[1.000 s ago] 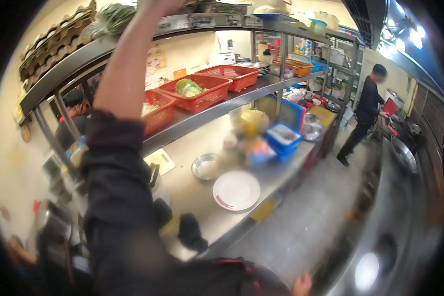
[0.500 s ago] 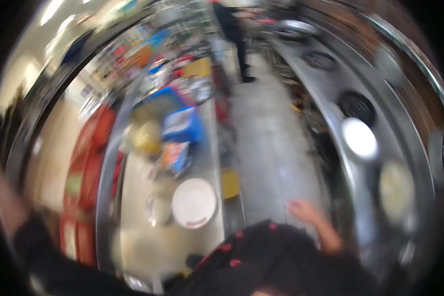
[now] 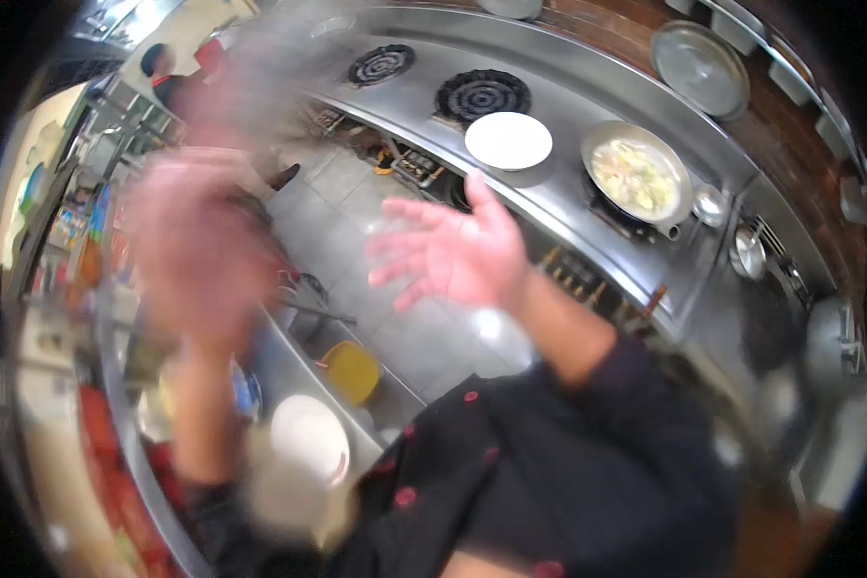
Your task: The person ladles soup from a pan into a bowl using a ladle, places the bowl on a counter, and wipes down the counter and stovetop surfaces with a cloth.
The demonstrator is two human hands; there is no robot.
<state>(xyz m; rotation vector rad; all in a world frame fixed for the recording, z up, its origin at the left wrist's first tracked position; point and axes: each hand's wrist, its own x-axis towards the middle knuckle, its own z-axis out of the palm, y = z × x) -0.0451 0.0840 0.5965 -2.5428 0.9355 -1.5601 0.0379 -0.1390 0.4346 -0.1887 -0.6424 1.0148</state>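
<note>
My right hand [image 3: 453, 252] is raised over the aisle, palm showing, fingers spread and holding nothing. To its left, my left hand [image 3: 197, 255] is smeared by motion; its fingers and anything in them cannot be made out. A white plate [image 3: 509, 141] lies on the steel stove counter beyond my right hand. Right of that plate, a metal pan [image 3: 679, 207] holds pale and green food in liquid. Another white plate [image 3: 308, 435] is on the left counter, below my left hand.
Two black burners [image 3: 382, 65] [image 3: 482, 94] line the stove counter. A ladle [image 3: 710, 204] lies right of the pan. A round lid [image 3: 700, 69] is against the wall. A yellow round item [image 3: 350, 373] sits below counter level. A person [image 3: 162, 75] stands at upper left.
The view has swung right to the stove and pan. My left arm has come down from the upper shelf to in front of me. My right hand has risen with fingers spread.
</note>
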